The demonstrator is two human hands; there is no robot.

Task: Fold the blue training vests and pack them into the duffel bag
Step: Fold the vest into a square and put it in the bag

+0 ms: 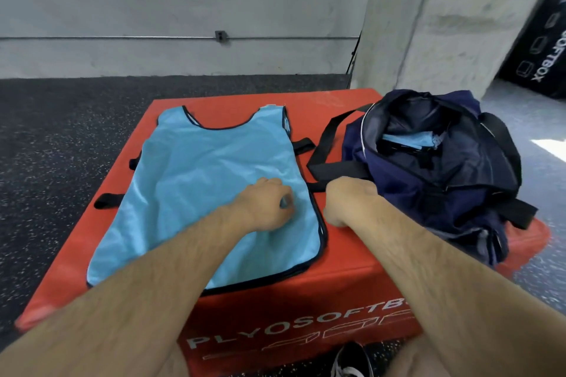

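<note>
Curled fingers of the left hand [269, 205] seem to pinch the blue vest [199, 180] spread flat on the red plyo box [337, 294], the right hand [346, 202] clenched at its right hem, grasp unclear; best fold edge-to-edge before the open duffel bag [428, 187] at right.

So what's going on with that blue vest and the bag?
A person is packing vests. One light-blue vest lies flat on the red box, not yet folded. The left hand rests curled on it, the right hand beside its edge. The open duffel bag already holds a folded vest.
</note>
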